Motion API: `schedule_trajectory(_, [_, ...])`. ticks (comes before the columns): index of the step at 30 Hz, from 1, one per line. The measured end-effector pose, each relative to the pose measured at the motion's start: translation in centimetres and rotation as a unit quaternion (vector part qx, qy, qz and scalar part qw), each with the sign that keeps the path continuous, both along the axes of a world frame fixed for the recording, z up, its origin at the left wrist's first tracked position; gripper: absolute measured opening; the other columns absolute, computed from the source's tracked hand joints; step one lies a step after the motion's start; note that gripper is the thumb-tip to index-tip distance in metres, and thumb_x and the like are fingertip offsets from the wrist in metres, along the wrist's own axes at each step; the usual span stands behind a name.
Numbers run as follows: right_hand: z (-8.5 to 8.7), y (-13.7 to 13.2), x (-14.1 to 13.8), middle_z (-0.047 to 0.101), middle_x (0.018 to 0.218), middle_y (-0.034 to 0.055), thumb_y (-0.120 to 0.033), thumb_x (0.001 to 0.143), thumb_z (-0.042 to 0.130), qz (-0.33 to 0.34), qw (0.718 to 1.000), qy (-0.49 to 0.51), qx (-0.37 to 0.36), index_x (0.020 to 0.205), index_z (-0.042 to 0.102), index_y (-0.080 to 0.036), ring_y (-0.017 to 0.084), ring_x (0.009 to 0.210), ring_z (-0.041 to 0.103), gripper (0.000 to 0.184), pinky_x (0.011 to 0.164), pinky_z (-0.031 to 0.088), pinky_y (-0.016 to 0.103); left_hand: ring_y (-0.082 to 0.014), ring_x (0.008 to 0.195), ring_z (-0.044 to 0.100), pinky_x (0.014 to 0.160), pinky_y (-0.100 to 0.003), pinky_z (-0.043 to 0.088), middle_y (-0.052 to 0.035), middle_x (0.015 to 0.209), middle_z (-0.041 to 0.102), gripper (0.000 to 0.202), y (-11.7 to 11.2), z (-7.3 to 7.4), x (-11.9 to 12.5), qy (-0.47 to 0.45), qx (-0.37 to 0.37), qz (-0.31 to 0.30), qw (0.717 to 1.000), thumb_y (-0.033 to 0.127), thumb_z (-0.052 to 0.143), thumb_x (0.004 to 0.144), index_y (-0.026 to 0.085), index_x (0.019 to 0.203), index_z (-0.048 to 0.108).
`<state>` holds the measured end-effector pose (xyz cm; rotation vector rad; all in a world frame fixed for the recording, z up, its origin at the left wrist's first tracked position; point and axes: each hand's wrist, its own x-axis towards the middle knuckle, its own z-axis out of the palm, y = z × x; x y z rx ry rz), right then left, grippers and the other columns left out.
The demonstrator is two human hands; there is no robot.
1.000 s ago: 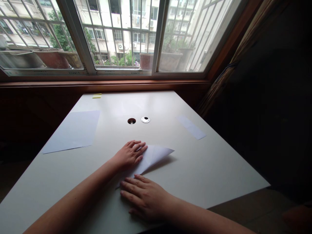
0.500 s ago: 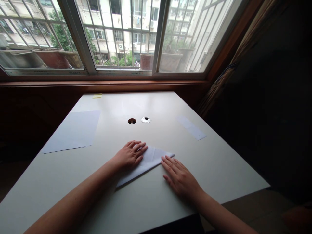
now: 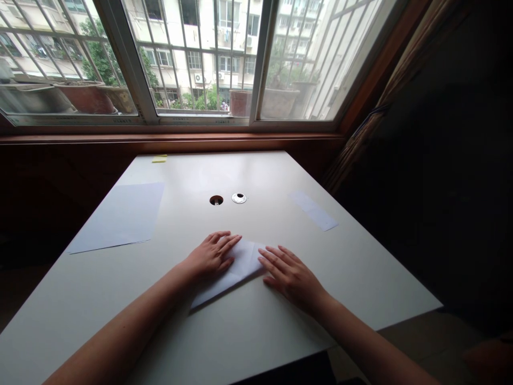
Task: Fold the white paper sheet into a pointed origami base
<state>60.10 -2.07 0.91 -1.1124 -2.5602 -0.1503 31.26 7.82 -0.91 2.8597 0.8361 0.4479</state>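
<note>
A folded sheet of white paper [image 3: 243, 261] lies slantwise on the white table, with a crease showing near its middle. My left hand [image 3: 214, 253] rests flat on the paper's left part, fingers stretched out toward the far edge. Across the right end of the paper lies my right hand [image 3: 286, 274], its fingers extended and slightly spread, covering that corner. Neither hand grips the paper; both press or rest on it from above. The paper's near left corner pokes out below my left wrist.
Flat paper sheets [image 3: 120, 216] lie at the table's left edge, and a narrow paper strip [image 3: 315, 210] at the right. Yellow sticky notes [image 3: 159, 159] sit at the far left corner. A round cable hole [image 3: 216, 200] and its cover [image 3: 239, 198] are mid-table, before the window.
My right hand has slid up and left from the near edge onto the paper's right end, hiding its corner. My left hand and the paper have hardly moved.
</note>
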Motion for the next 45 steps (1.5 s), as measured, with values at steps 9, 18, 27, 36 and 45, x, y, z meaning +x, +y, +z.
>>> schedule_trajectory(9, [1.5, 2.2, -4.0, 0.055, 0.141, 0.0126, -0.009, 0.097, 0.042, 0.113, 0.993, -0.037, 0.022, 0.142, 0.046, -0.015, 0.025, 0.131, 0.048, 0.045, 0.114, 0.036, 0.05, -0.0276, 0.134, 0.042, 0.11, -0.045, 0.036, -0.0085, 0.147, 0.049, 0.058, 0.5, -0.3, 0.1, -0.032, -0.038, 0.01, 0.999, 0.035, 0.043, 0.099, 0.023, 0.153, 0.025])
schedule_trajectory(18, [0.4, 3.8, -5.1, 0.071, 0.112, 0.0109, -0.014, 0.097, 0.044, 0.076, 0.994, 0.074, 0.02, 0.115, 0.065, -0.018, 0.023, 0.106, 0.063, 0.028, 0.097, 0.049, 0.043, -0.0233, 0.133, 0.045, 0.112, -0.044, 0.036, -0.0071, 0.145, 0.051, 0.048, 1.4, 0.4, -0.8, -0.179, -0.188, 0.017, 0.966, 0.038, 0.037, 0.101, 0.027, 0.148, 0.037])
schedule_trajectory(27, [5.8, 4.2, -4.9, 0.07, 0.081, 0.0052, -0.044, 0.085, 0.066, -0.157, 0.79, 0.548, -0.227, 0.091, 0.071, -0.019, 0.023, 0.074, 0.064, 0.026, 0.065, 0.052, 0.034, -0.0258, 0.1, 0.065, 0.082, -0.036, 0.051, -0.015, 0.112, 0.068, 0.044, 1.8, 0.9, -2.3, -0.521, -0.468, 0.104, 0.707, 0.048, 0.048, 0.094, 0.014, 0.117, 0.064])
schedule_trajectory(36, [4.7, 6.6, -5.8, 0.073, 0.087, 0.0059, -0.039, 0.073, 0.077, -0.125, 0.582, 0.678, -0.431, 0.097, 0.069, -0.015, 0.021, 0.074, 0.066, 0.034, 0.068, 0.052, 0.031, -0.0178, 0.063, 0.064, 0.056, -0.027, 0.043, -0.0111, 0.082, 0.071, 0.037, -0.2, 1.6, -1.5, -0.51, -0.498, 0.068, 0.698, 0.048, 0.053, 0.093, 0.013, 0.093, 0.064])
schedule_trajectory(45, [1.7, 7.5, -5.8, 0.073, 0.098, 0.0068, -0.039, 0.073, 0.077, -0.14, 0.598, 0.671, -0.416, 0.101, 0.066, -0.017, 0.022, 0.085, 0.068, 0.038, 0.076, 0.053, 0.033, -0.021, 0.073, 0.071, 0.062, -0.028, 0.049, -0.0058, 0.08, 0.072, 0.037, 0.6, 1.3, -1.2, -0.515, -0.471, 0.131, 0.705, 0.039, 0.07, 0.084, 0.017, 0.11, 0.058])
